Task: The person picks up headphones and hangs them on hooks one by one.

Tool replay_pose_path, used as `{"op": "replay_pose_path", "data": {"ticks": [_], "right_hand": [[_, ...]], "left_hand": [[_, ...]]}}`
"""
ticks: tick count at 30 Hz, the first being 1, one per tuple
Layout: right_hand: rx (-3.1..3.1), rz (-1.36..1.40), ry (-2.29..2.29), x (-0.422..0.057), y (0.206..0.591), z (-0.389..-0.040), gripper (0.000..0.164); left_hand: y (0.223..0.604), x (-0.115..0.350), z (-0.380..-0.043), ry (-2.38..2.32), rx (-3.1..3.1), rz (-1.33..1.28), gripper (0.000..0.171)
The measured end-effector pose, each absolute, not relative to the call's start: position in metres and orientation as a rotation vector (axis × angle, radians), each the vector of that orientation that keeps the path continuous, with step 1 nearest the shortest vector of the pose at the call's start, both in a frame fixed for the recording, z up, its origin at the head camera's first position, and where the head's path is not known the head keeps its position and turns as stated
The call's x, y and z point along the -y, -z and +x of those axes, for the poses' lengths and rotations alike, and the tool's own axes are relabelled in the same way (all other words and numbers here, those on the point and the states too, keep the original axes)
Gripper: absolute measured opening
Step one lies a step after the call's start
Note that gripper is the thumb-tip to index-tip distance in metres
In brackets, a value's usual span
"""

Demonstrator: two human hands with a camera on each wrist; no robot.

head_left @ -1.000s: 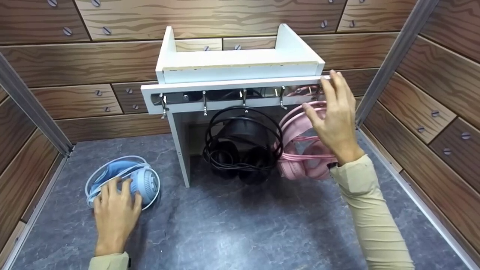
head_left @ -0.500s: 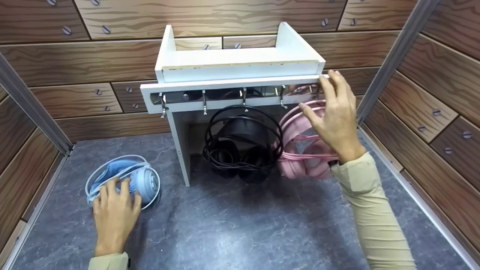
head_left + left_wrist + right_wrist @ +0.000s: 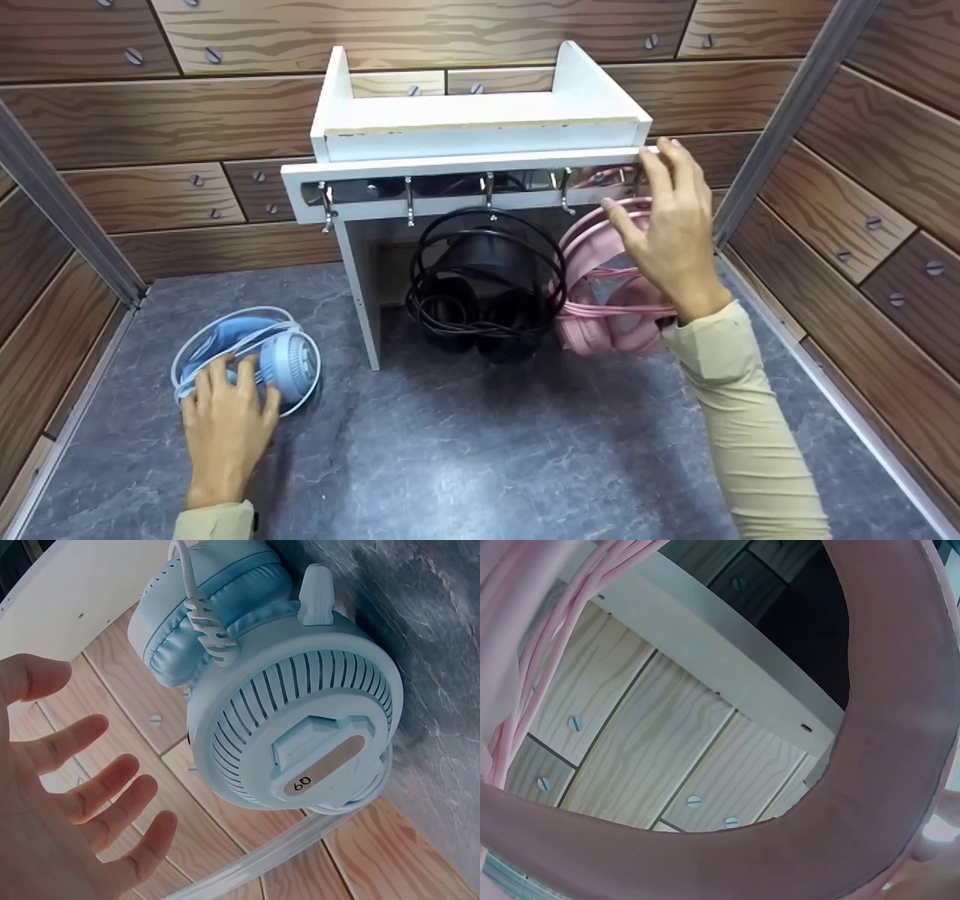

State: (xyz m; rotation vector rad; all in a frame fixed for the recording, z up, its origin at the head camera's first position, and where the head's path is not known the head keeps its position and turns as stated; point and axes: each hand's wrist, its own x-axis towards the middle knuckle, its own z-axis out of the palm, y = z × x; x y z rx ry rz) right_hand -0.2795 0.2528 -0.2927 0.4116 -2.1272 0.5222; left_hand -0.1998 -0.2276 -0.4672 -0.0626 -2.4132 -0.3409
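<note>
Light blue headphones (image 3: 289, 364) lie on the grey floor at the left, their pale cable looped around them. My left hand (image 3: 227, 435) hovers at their near side with loosely bent, spread fingers. In the left wrist view a gap shows between those fingers and the blue ear cup (image 3: 300, 727). Pink headphones (image 3: 589, 330) hang at the right end of a white hook rack (image 3: 450, 163). My right hand (image 3: 675, 232) has its fingertips at that end of the rack, fingers extended, thumb over the pink headband (image 3: 900, 690). The hook behind this hand is hidden.
Black headphones (image 3: 480, 300) with a coiled cable hang from a middle hook. Bare hooks (image 3: 328, 206) show at the left. Behind the rack stands a white shelf unit (image 3: 450, 112), its side panel (image 3: 360, 300) reaching the floor. Wood-patterned walls (image 3: 187, 120) enclose the space.
My left hand has drawn back slightly toward me from the blue headphones, which stay in place. The right hand and the hanging headphones look almost unchanged; the head view has tilted a little.
</note>
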Motion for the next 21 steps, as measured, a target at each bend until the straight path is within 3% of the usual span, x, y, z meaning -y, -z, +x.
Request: {"op": "replay_pose_path", "data": {"ticks": [9, 21], "right_hand": [[2.116, 0.421, -0.522, -0.253, 0.292, -0.281, 0.059], [2.121, 0.416, -0.531, -0.253, 0.291, -0.28, 0.059]], "left_hand": [[0.467, 0.23, -0.2, 0.382, 2.451, 0.01, 0.04], [0.472, 0.238, -0.201, 0.488, 2.571, 0.156, 0.06]]}}
